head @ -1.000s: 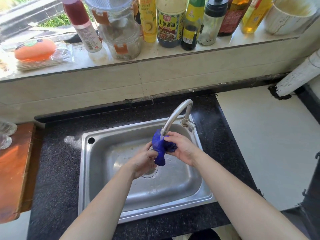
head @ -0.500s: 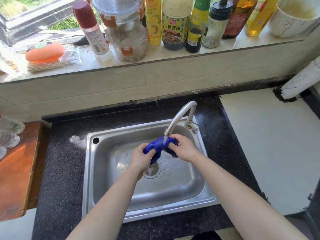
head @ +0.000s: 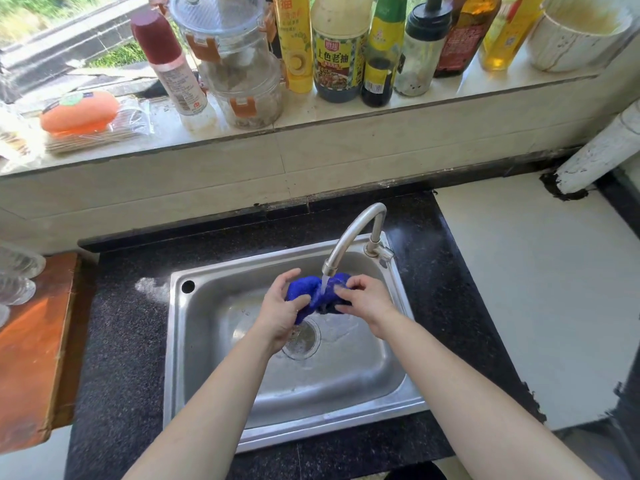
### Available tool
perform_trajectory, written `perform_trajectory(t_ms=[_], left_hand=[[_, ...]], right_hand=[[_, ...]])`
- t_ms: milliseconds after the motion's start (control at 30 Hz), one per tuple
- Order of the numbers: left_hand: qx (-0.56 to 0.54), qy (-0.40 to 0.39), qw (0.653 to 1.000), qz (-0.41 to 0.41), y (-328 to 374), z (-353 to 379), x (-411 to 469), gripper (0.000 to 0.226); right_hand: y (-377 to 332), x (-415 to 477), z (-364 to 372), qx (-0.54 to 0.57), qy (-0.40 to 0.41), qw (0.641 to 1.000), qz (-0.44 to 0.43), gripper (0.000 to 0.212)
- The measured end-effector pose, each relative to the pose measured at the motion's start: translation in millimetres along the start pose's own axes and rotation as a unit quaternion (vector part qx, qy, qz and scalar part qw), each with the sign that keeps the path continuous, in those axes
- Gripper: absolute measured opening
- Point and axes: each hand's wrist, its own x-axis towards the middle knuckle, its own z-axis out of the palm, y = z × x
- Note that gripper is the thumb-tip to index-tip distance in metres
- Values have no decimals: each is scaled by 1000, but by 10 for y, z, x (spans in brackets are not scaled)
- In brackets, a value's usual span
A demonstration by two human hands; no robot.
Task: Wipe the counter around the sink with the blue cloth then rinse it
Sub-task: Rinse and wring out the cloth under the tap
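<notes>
The blue cloth (head: 308,289) is bunched up under the spout of the steel tap (head: 349,237), and a thin stream of water runs onto its middle. My left hand (head: 280,313) grips the cloth's left end, thumb and fingers curled round it. My right hand (head: 363,301) pinches the right end from above. Both hands hover over the steel sink (head: 214,403), just above the round drain (head: 303,337). Black speckled counter (head: 121,341) surrounds the sink. Part of the cloth is hidden under my fingers.
A tiled sill behind holds several sauce and oil bottles (head: 341,46), stacked clear jars (head: 239,64), a red-capped bottle (head: 173,67) and an orange sponge (head: 79,110). A wooden board (head: 31,348) and glasses (head: 17,271) lie left. A white surface (head: 540,289) and pipe (head: 595,154) lie right.
The cloth went from hanging bunched in my right hand to being stretched sideways between both hands under the stream. My left hand moved up and took hold of its left end.
</notes>
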Motion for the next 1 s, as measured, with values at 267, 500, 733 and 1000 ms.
perform_trajectory(t_ms=[267,500,733,1000], left_hand=[[64,64,996,13,-78,36,41,27],[50,72,996,-4,-114,152,47,25],[36,74,996,-20,-169,22,6,26],[41,77,996,-30,-248,-55,-49,31]], right_hand=[[30,-16,-170,-190,-51,980,-36,23],[-188,74,-517,-379,139,907,-118,47],[-317,419,-723,-481,71,869,-89,88],[-324,601,-870,-477,118,864,-108,49]])
